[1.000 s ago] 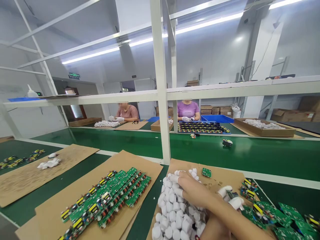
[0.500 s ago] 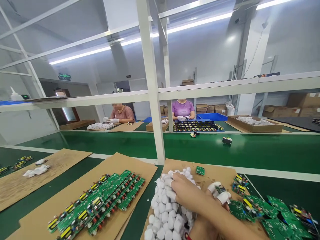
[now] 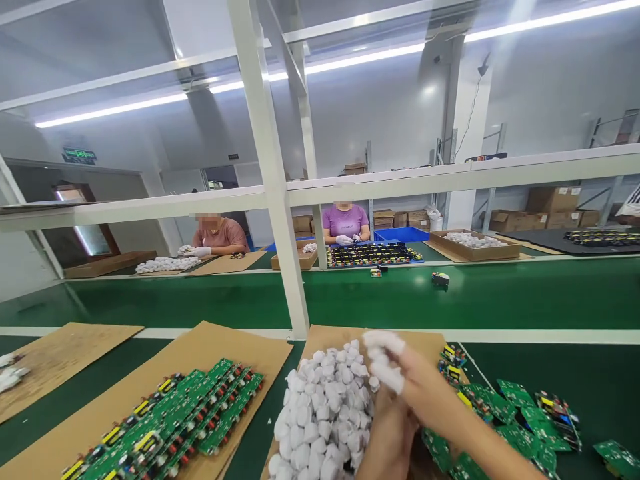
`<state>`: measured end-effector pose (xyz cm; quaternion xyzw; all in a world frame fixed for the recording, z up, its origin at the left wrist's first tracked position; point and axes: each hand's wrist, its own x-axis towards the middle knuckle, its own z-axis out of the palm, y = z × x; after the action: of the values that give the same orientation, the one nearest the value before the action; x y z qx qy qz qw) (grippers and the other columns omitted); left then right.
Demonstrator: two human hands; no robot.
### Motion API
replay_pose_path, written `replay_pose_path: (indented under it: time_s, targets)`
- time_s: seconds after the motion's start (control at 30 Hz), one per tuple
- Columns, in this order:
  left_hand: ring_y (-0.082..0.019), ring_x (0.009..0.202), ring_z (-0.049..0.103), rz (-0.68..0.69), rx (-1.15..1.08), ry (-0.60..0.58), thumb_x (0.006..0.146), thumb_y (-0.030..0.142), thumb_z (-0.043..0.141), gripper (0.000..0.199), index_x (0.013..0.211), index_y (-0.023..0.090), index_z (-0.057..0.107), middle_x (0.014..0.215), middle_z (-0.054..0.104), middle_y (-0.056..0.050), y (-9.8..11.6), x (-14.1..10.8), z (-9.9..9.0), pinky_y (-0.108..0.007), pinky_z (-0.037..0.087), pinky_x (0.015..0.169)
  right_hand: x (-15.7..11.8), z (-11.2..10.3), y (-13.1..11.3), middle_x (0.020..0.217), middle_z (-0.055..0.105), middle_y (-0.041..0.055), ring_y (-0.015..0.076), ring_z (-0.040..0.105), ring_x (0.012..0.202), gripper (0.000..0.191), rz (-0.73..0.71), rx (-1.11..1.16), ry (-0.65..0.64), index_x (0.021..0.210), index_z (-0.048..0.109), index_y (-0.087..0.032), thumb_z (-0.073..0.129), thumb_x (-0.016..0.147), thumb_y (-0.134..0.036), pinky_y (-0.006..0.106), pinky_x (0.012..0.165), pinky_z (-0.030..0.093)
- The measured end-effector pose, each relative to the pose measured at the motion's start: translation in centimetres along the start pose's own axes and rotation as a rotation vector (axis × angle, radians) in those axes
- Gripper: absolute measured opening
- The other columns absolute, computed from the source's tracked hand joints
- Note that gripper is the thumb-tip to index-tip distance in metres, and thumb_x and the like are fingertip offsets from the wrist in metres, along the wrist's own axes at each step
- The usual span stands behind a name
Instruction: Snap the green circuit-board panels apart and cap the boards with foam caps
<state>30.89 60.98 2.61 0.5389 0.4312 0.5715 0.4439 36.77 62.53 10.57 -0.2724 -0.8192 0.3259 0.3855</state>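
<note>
White foam pieces (image 3: 320,413), hands (image 3: 415,393) touching them, green circuit boards (image 3: 510,413) beside

Far side of the green conveyor desk (image 3: 400,293): one worker in a pink shirt (image 3: 219,239) and one in a purple shirt (image 3: 345,222), both wearing white gloves. Before the latter lies a tray of populated circuit boards (image 3: 373,255), beside a blue plastic crate (image 3: 403,234) and a cardboard tray of white pieces (image 3: 475,245). Stacked cartons (image 3: 553,200) stand behind. White shelf framing (image 3: 273,167) crosses the view; a green exit sign (image 3: 79,156) hangs at left.
</note>
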Motion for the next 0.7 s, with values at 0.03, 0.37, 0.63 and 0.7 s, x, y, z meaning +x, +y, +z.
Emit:
replay_pose_path:
  time_s: [0.03, 0.37, 0.63, 0.7]
  targets:
    - [-0.014, 0.057, 0.051, -0.042, -0.062, 0.045, 0.082, 0.049, 0.036, 0.048, 0.098, 0.012, 0.062, 0.073, 0.06, -0.004, 0.1, 0.0, -0.1, -0.027, 0.044, 0.052, -0.6, -1.6, 0.9, 0.086, 0.061, 0.0047, 0.0183, 0.058, 0.075, 0.025, 0.093, 0.166, 0.03, 0.103, 0.055, -0.019, 0.047, 0.083, -0.031, 0.03, 0.07, 0.049]
    - [-0.017, 0.07, 0.062, -0.336, -0.833, 0.069, 0.062, 0.026, 0.073, 0.04, 0.1, 0.017, 0.065, 0.09, 0.068, -0.009, 1.2, -0.6, -0.4, -0.024, 0.046, 0.054, -6.1, -7.8, 9.4, 0.066, 0.067, 0.0059, 0.0168, 0.059, 0.059, 0.035, 0.386, 0.67, 0.42, 0.082, 0.068, -0.016, 0.079, 0.057, -0.039, 0.031, 0.065, 0.047]
    - [-0.018, 0.074, 0.064, -0.37, -0.88, -0.074, 0.061, 0.019, 0.074, 0.034, 0.095, 0.018, 0.07, 0.093, 0.07, -0.008, 2.0, -1.3, -0.3, -0.027, 0.05, 0.068, -7.0, -6.1, 8.3, 0.059, 0.064, 0.0034, 0.0082, 0.045, 0.042, 0.035, 0.502, 0.811, 0.451, 0.079, 0.069, -0.015, 0.074, 0.062, -0.046, 0.02, 0.041, 0.037]
    - [-0.017, 0.074, 0.064, -0.375, -0.884, -0.099, 0.064, 0.02, 0.073, 0.032, 0.096, 0.017, 0.07, 0.092, 0.07, -0.008, 2.1, -1.4, -0.4, -0.026, 0.05, 0.069, -7.0, -6.3, 8.0, 0.069, 0.067, 0.0054, 0.0092, 0.051, 0.046, 0.036, 0.518, 0.873, 0.441, 0.083, 0.069, -0.015, 0.073, 0.064, -0.046, 0.02, 0.045, 0.042]
